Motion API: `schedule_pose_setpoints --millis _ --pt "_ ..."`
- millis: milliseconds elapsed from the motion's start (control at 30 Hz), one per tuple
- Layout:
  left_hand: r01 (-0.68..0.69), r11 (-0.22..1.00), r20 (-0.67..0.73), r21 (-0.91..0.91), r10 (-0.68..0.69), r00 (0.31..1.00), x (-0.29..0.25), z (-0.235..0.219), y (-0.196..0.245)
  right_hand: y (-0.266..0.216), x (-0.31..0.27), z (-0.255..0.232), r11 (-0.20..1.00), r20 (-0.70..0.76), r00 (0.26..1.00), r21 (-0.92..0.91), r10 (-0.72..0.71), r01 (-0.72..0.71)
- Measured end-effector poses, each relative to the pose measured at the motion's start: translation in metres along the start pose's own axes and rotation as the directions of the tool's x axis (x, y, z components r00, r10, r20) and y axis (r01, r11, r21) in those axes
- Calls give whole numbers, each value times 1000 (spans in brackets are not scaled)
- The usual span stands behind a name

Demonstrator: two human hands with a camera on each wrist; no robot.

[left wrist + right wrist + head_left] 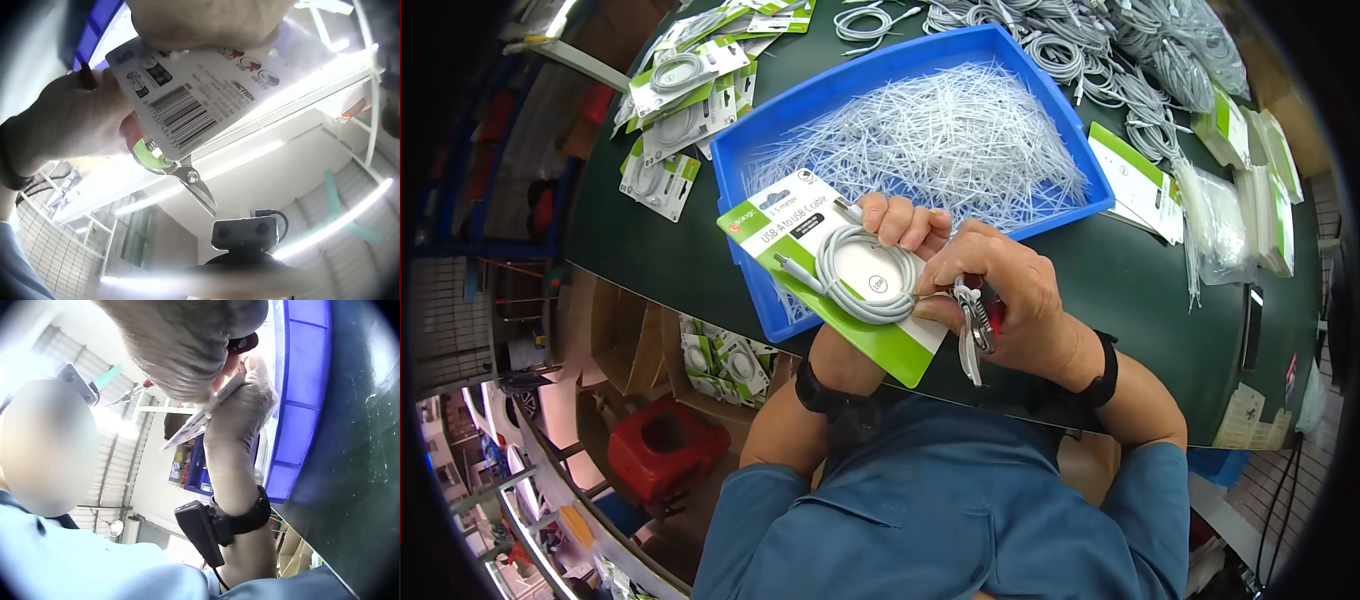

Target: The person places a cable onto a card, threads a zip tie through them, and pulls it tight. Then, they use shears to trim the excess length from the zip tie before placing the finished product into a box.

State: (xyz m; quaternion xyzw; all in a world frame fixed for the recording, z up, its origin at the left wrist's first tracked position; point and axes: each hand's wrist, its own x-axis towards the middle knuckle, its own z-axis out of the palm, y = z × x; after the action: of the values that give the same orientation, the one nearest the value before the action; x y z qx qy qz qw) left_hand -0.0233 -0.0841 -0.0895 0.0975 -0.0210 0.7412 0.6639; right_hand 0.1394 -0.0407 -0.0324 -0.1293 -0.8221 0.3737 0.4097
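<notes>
A green-and-white cable card [800,215] with a coiled grey cable [830,270] on its front is gripped by the left hand [900,222], its fingers over the top right edge. The right hand [1010,285] is at the card's right edge, thumb and index finger pinching close to the coil. Small snips [975,325] with metal blades hang in the right hand, blades toward the body. In the left wrist view the card's back [187,106] shows a barcode, and the snips [192,177] have parted blades. What the pinching fingertips hold is hidden.
A blue tray [735,150] full of white ties [940,130] lies beyond the hands. Carded cables [685,100] are piled at the left, loose coiled cables [1060,50] at the back right. Blank cards [1135,185] and a phone [1252,328] lie at the right.
</notes>
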Motion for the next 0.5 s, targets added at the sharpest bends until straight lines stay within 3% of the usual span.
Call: schedule_pose_setpoints --millis 100,200,300,400,500 --pt "-9 996 -69 -88 3 998 2 9 -4 9 1 1 991 -51 990 4 -133 133" --pt "-21 994 -41 -108 17 999 4 -2 -5 13 -4 8 997 -133 988 25 -74 78" --pt "-28 995 13 -99 29 999 8 -11 -5 13 -10 10 999 -128 992 35 11 -7" --pt "-32 996 49 -86 36 998 6 -16 -8 10 -2 3 996 -41 995 28 -87 88" --pt "-21 998 82 -54 25 996 6 -17 -8 10 0 5 994 -22 996 61 -85 86"
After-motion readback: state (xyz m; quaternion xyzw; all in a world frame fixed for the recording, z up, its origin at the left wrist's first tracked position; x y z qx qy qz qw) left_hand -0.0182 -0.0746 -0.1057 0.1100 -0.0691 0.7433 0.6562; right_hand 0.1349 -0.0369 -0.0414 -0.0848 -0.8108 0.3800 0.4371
